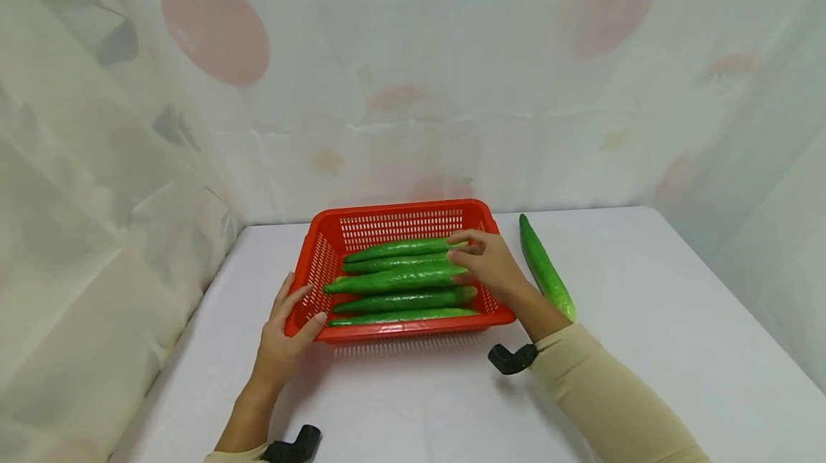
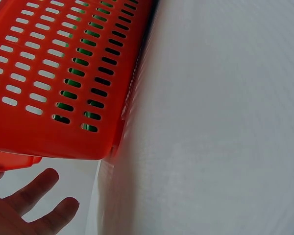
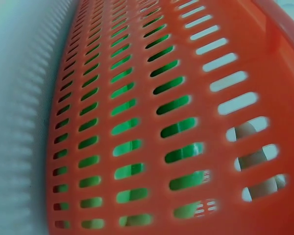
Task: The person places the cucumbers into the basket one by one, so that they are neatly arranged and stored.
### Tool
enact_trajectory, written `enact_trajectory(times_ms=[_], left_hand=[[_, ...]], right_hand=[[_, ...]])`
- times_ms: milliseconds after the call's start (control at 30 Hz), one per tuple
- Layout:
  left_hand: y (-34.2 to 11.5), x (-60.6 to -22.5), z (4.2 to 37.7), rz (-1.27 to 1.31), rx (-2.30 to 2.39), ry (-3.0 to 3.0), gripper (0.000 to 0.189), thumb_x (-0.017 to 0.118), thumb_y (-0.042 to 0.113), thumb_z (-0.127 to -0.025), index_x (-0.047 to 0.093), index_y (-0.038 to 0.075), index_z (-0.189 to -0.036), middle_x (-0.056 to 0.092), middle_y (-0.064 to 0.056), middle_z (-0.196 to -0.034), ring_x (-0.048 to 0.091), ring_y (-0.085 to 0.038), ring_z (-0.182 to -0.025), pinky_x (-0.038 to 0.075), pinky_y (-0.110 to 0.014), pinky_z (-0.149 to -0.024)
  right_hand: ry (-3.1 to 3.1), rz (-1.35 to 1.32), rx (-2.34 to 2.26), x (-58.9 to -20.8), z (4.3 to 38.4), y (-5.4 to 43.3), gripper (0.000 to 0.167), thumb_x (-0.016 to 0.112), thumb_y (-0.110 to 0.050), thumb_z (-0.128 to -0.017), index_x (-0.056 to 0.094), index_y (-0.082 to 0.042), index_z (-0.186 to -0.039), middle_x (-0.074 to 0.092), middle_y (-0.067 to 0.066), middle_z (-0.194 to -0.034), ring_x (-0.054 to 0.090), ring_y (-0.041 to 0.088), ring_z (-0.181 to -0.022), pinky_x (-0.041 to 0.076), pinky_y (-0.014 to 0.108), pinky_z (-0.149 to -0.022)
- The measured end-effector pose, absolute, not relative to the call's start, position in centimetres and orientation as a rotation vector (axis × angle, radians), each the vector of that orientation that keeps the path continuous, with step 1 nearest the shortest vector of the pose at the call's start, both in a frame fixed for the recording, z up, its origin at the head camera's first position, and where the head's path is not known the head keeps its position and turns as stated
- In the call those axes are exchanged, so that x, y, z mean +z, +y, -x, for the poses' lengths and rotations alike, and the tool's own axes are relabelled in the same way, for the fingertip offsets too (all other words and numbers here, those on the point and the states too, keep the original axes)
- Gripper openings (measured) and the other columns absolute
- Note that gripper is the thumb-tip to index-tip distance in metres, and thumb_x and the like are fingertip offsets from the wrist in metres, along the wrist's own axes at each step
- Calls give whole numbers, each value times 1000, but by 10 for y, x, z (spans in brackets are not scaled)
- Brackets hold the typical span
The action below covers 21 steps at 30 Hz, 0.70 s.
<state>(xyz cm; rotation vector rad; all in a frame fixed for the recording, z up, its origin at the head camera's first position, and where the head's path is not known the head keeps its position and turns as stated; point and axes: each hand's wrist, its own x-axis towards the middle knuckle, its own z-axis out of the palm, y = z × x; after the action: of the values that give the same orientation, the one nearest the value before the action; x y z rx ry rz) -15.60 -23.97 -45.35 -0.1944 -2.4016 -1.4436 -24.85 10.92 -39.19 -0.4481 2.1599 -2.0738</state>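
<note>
Several green cucumbers lie side by side, roughly lengthwise, in a red slotted plastic basket. My left hand rests at the basket's front left corner, thumb over the front rim and fingers spread along the left side. In the left wrist view, two loosely extended fingers show beside the basket's corner. My right hand reaches over the right rim, its bent, parted fingers above the cucumbers' right ends. Its thumb is close to the middle cucumber; contact is unclear. Through the slots in the right wrist view, parts of fingers appear.
One more cucumber lies on the white table, right of the basket and partly behind my right forearm. A pale printed curtain hangs behind the table and along its sides. Each wrist carries a black mount.
</note>
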Motion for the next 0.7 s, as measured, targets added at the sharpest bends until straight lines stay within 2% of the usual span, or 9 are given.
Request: enact_trajectory(times_ms=[233,333,467,700], left_hand=[[-238,-453,156,191,-1455,-2405,52,66,23,-92,50,10,-140,16,2,-159,22,-24,-140,37,-13,-91],[-238,-453,155,191,-1457,-2403,52,66,23,-92,50,10,-140,16,3,-158,22,-24,-140,37,-13,-91],[-238,-453,155,187,-1445,-2407,52,66,23,-92,51,10,-140,16,4,-158,22,-25,-140,36,-13,-91],[-238,-450,154,179,-1451,-2408,53,66,23,-92,50,10,-140,16,-1,-159,22,-25,-140,38,-13,-90]], right_hand=[[2120,475,-2179,-393,247,115,31,66,-10,-92,60,2,-121,56,26,-116,60,52,-94,53,53,-72],[2088,488,-2224,-393,243,119,36,66,-12,-92,57,4,-124,54,27,-118,62,46,-91,53,53,-73],[2054,519,-2255,-387,237,123,39,67,-12,-92,56,4,-125,54,24,-119,61,34,-95,54,49,-74],[2101,636,-2266,-367,223,133,36,65,-8,-92,55,0,-126,55,19,-121,60,31,-105,55,47,-74]])
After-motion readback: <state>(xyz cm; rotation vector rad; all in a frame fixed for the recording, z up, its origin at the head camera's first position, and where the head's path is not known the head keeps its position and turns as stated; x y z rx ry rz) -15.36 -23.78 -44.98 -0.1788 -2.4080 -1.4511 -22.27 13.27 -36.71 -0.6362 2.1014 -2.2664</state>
